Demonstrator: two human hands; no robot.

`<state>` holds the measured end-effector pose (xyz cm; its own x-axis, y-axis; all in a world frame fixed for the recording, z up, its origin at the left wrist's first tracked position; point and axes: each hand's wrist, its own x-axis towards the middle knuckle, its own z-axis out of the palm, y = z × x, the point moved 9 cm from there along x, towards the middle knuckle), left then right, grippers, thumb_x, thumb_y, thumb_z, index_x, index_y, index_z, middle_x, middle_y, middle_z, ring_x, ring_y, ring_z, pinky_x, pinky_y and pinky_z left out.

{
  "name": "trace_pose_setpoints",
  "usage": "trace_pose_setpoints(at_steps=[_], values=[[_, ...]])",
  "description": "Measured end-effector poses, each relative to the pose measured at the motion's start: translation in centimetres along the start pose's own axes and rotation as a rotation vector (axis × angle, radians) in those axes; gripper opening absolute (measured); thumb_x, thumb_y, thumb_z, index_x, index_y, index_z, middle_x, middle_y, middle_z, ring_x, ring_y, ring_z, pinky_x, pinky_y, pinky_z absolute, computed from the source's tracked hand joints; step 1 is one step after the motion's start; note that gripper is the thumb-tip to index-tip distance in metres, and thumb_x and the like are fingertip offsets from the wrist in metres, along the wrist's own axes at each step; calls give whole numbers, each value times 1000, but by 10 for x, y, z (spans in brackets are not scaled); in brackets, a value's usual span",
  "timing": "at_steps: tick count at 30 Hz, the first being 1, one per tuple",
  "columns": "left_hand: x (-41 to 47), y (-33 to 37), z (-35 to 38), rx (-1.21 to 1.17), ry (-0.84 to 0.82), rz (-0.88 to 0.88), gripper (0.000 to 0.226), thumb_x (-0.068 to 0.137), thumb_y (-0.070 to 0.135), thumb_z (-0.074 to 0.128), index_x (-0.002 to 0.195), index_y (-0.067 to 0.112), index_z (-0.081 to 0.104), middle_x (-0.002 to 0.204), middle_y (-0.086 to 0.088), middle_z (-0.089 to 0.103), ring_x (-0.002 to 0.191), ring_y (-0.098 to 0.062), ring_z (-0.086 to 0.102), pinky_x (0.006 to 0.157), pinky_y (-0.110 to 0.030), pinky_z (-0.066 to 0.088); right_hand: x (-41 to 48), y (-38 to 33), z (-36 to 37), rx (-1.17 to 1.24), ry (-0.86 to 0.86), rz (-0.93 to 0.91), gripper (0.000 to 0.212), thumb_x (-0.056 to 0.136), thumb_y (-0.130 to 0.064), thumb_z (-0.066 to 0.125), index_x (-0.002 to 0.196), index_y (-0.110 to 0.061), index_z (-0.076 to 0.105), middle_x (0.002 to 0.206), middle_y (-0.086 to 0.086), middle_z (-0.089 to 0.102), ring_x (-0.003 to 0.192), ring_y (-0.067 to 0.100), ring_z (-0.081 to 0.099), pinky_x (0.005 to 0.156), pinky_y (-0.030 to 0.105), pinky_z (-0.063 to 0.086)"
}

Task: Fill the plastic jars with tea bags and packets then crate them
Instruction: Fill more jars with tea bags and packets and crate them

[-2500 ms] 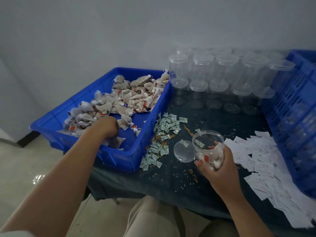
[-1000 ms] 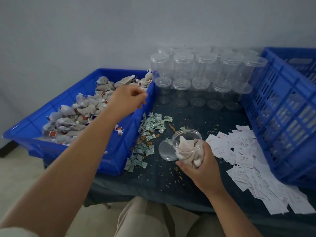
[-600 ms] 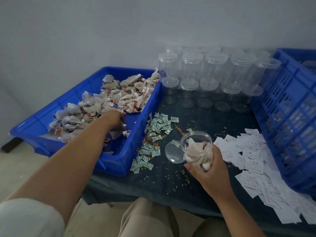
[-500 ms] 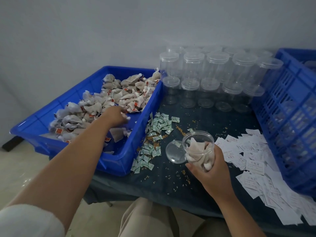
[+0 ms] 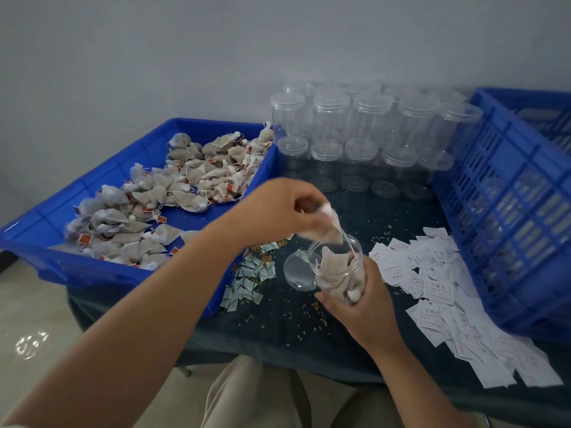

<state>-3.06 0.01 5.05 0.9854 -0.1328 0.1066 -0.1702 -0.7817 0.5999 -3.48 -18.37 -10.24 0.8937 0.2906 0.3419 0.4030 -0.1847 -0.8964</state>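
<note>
Left hand (image 5: pixel 278 211), half a second ago down in shallow blue plastic tray (image 5: pixel 61 267), now above open clear plastic jar (image 5: pixel 336 270), fingers pinching beige mesh tea bag (image 5: pixel 330 231) at its mouth. Right hand (image 5: pixel 367 307) wraps jar. Jar looks nearly full; capping and crating remain.

Motion blurs the fingers (image 5: pixel 310 211) of the left hand (image 5: pixel 278 208) and the tea bag (image 5: pixel 332 231) they pinch. The left forearm hides the near right corner of the tray (image 5: pixel 92 268) and some green packets (image 5: pixel 250 278). The right hand (image 5: pixel 367 307), gripping the jar (image 5: pixel 338 270), covers its base. The crate (image 5: pixel 509 211) is cut off at the right, its contents unclear behind the lattice. Print on the white slips (image 5: pixel 432 288) is too small to read.
</note>
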Motion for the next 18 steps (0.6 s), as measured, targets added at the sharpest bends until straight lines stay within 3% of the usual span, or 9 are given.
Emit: trace_pose_setpoints(at_steps=[2, 4, 6, 9, 11, 13, 16, 18], values=[[4, -8, 18, 4, -68, -42, 29, 95, 58, 70, 119, 41, 69, 91, 27, 74, 82, 14, 66, 65, -6, 47, 0, 0, -2, -7, 14, -5, 76, 66, -59, 93, 129, -51, 53, 123, -19, 70, 112, 5, 71, 83, 8, 52], [6, -24, 11, -3, 8, -112, 14, 102, 46, 63, 112, 39, 69, 89, 23, 75, 77, 11, 66, 63, -11, 46, 1, 0, -2, 1, 27, -9, 74, 66, -58, 94, 127, -57, 52, 124, -23, 70, 113, 1, 69, 84, 6, 50], [6, -44, 1, 170, 61, -192, 12, 104, 31, 60, 111, 38, 68, 98, 18, 75, 84, 1, 68, 71, -23, 52, 1, 1, -2, 8, 34, -12, 74, 66, -56, 95, 127, -59, 52, 125, -23, 70, 114, 2, 69, 84, 7, 51], [-4, -74, 26, 601, -244, -246, 34, 100, 14, 58, 127, 32, 68, 123, 8, 69, 108, -16, 65, 82, -37, 57, 1, 0, -3, 11, 49, -13, 75, 65, -59, 94, 126, -64, 51, 125, -25, 69, 114, 0, 69, 85, 6, 51], [-14, -88, 51, 841, -401, -276, 33, 96, 9, 58, 124, 25, 66, 112, 4, 66, 98, -21, 64, 69, -37, 50, 2, -4, -4, 1, 60, -19, 72, 66, -69, 92, 125, -64, 51, 123, -26, 69, 112, -2, 69, 85, 5, 50], [-21, -94, 68, 937, -425, -312, 21, 95, 7, 58, 112, 18, 64, 93, 3, 58, 82, -22, 59, 60, -36, 44, 2, -8, -5, -9, 71, -30, 69, 66, -79, 86, 124, -62, 51, 121, -26, 69, 109, -2, 69, 83, 5, 49], [-23, -99, 81, 910, -394, -340, 18, 97, 6, 59, 109, 20, 59, 103, -1, 60, 96, -27, 64, 66, -40, 47, 1, -9, -6, -17, 76, -37, 69, 67, -71, 89, 124, -62, 50, 121, -26, 69, 110, -2, 69, 83, 5, 49], [-21, -99, 78, 872, -340, -337, 21, 97, 5, 61, 109, 21, 60, 99, -1, 56, 91, -26, 59, 67, -41, 48, 1, -8, -5, -24, 72, -40, 69, 68, -62, 90, 124, -62, 50, 121, -26, 69, 111, -2, 69, 84, 5, 49]])
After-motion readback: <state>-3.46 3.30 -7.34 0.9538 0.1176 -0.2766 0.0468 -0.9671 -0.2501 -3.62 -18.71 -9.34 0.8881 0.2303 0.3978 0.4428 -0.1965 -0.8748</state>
